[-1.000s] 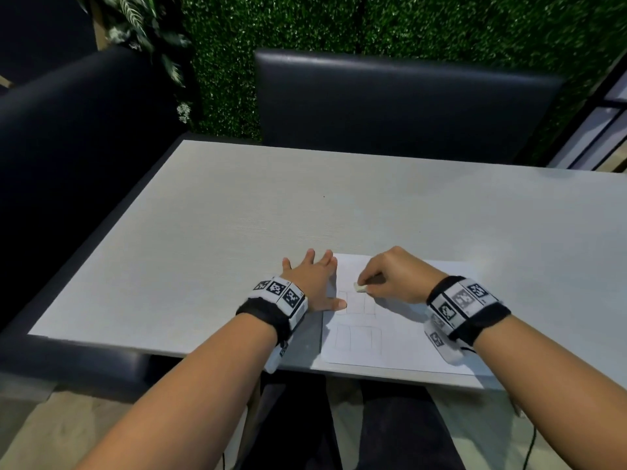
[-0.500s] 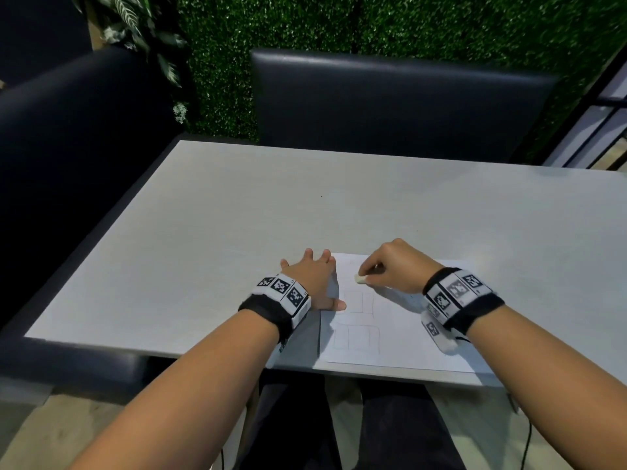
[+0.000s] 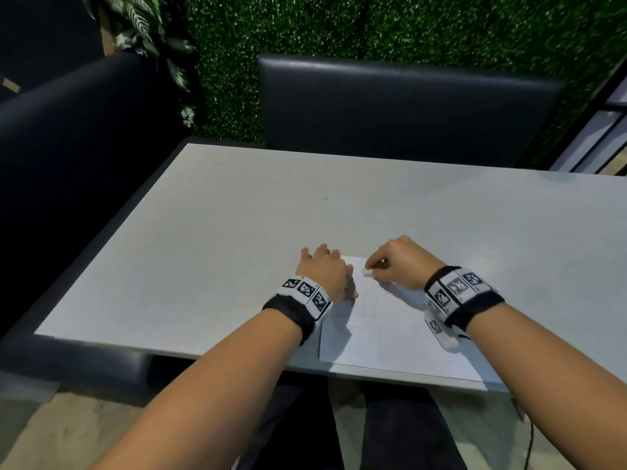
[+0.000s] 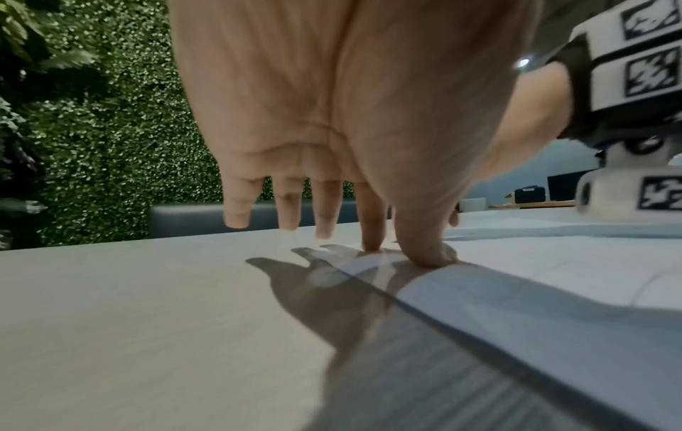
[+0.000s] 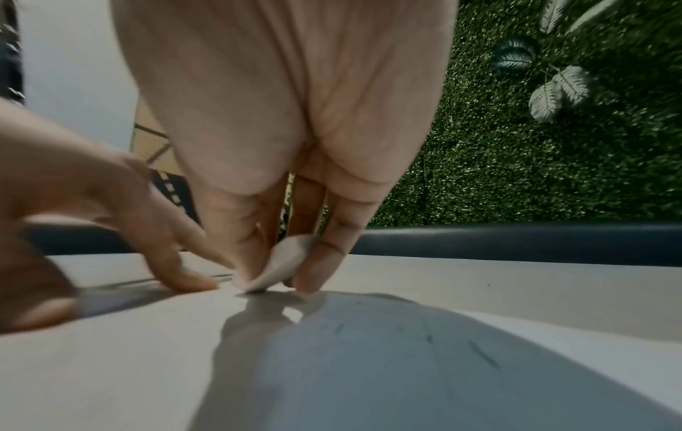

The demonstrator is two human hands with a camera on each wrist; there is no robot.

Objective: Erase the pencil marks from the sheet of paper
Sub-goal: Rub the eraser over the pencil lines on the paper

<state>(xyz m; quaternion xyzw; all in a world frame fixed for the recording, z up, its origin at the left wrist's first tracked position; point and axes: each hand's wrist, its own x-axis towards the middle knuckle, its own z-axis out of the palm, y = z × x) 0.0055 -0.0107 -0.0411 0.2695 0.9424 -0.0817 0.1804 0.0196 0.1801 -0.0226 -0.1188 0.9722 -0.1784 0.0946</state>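
Pale grey, faintly grained desk (image 3: 237,232). White rectangular sheet of paper (image 3: 407,340), crossed by faint grey pencil marks (image 3: 368,305). Small white eraser (image 3: 367,272). White wristbands (image 3: 307,293) printed with black square marker patterns, over black straps. Dark navy padded seat backs (image 3: 407,106). Speckled green artificial hedge wall (image 3: 407,25). Green leaves with white veining (image 3: 142,15).

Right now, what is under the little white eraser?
The eraser, pinched by the right hand, touches the sheet of paper near its far edge. Faint pencil marks show nearer the person; any directly beneath the eraser are covered.
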